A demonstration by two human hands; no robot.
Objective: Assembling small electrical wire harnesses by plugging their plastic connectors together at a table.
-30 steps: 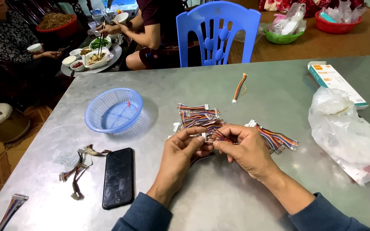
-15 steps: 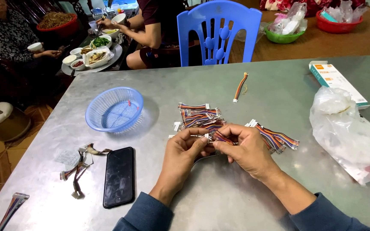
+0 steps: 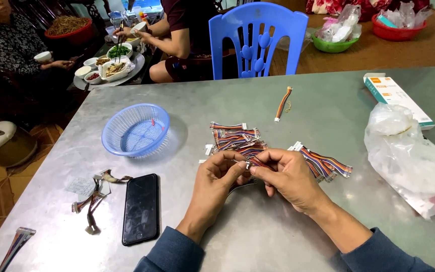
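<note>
My left hand (image 3: 216,177) and my right hand (image 3: 285,174) meet over the grey metal table (image 3: 258,236), both pinching one short multicoloured ribbon cable (image 3: 256,163) with a white connector at its end. Just beyond my fingers lies a pile of the same ribbon cables (image 3: 235,138). A second bunch of ribbon cables (image 3: 325,163) lies right of my right hand. One single cable (image 3: 283,103) lies alone farther back.
A blue plastic basket (image 3: 136,130) stands left of the pile. A black phone (image 3: 140,208) and loose wire scraps (image 3: 94,199) lie near left. A clear plastic bag (image 3: 411,158) and a white box (image 3: 396,98) sit at right. A blue chair (image 3: 258,38) and people eating are beyond.
My hands have stayed in place, with the fingers shifting slightly on the cable's connector end. Nothing else on the table has moved.
</note>
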